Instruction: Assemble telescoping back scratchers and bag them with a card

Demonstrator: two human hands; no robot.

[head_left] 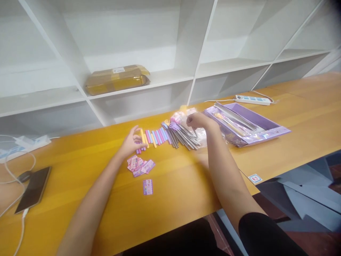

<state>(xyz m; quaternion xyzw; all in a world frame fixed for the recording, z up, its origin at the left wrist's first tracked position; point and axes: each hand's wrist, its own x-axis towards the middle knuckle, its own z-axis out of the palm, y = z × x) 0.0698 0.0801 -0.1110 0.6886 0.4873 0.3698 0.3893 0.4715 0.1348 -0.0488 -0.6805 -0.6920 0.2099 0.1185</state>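
Observation:
My left hand (130, 144) has its fingers apart at the left end of a row of coloured tubes (157, 136) in yellow, pink, blue and purple. Its thumb and fingertips are beside or touching the yellow tubes (144, 137); a few more tubes are partly hidden under the hand. My right hand (198, 121) is closed on what looks like a back scratcher, whose blurred yellow head (183, 108) rises above the fist. Below it lies a pile of metal-rod back scratchers (183, 137) with hand-shaped heads in purple, orange and blue.
Small printed cards (140, 166) lie in front of the tubes, a single card (148, 187) nearer me. To the right stands a purple box (274, 131) with packaged items. A phone (34, 188) with cables is at left, a power strip (253, 100) at back right, a taped parcel (117, 80) on the shelf.

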